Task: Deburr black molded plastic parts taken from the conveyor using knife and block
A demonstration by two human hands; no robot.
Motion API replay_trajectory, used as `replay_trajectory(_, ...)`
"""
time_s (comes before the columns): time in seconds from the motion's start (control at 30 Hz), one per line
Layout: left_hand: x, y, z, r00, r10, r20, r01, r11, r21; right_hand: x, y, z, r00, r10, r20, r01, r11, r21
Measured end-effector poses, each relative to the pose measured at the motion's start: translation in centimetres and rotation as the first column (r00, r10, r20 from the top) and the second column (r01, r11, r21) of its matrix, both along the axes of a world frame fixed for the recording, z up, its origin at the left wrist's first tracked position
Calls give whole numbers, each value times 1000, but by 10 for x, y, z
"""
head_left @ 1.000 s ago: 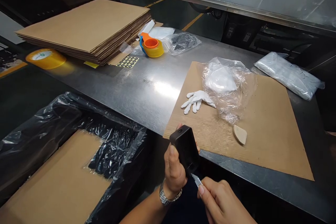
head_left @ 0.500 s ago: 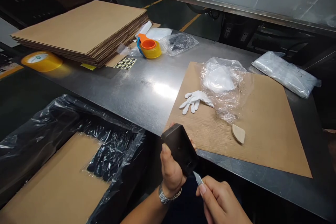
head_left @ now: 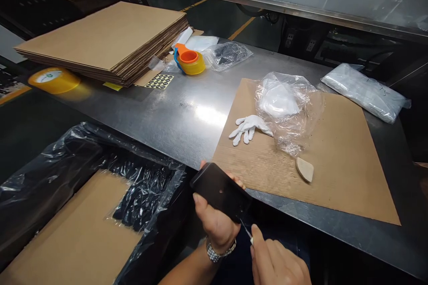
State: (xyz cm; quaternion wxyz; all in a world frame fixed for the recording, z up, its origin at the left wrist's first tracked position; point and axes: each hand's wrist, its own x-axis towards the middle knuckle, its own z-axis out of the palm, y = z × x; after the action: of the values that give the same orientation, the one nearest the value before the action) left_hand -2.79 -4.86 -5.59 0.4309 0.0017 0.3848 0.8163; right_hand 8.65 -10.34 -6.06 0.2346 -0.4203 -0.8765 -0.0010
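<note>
My left hand (head_left: 219,225) is closed around a dark, rounded rectangular plastic piece (head_left: 219,190), thumb on the near side and fingertips showing past the far edge. Pinched in my right hand (head_left: 276,258) is a utility knife (head_left: 246,230), its thin blade pointing up and left. The blade tip is at the lower right end of the dark piece; whether it touches I cannot tell. Beyond my hands, on a flat cardboard sheet (head_left: 341,156), lie a white glove (head_left: 249,129), a small tan wedge-shaped block (head_left: 305,170) and a clear plastic bag (head_left: 284,102) with white contents.
A stack of cardboard sheets (head_left: 100,35) covers the far left of the metal table (head_left: 160,120). Near it are an orange tape dispenser (head_left: 190,60), a yellow tape roll (head_left: 55,80) and a sticker sheet (head_left: 159,81). A plastic-lined box (head_left: 83,142) stands at lower left, a wrapped packet (head_left: 364,91) at right.
My left hand has turned the dark piece flatter, its top end swinging left and down. My right hand has rolled over, and the blade has moved slightly left and now appears edge-on.
</note>
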Motion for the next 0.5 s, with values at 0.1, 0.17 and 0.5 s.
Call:
replay_trajectory(0.1, 0, -1, -1, 1000, 22, -10, -21, 999, 39, -3, -1, 1, 997, -22, 73, 18, 998, 61)
replay_trajectory(0.17, 0, -2, -1, 999, 36, -21, -34, 998, 50, -3, -2, 0, 995, -19, 102, 11, 997, 74)
replay_trajectory(0.5, 2, -5, -5, 984, 84, -158, -72, 994, 80, 0, -1, 0, 989, -11, 147, -6, 994, 112)
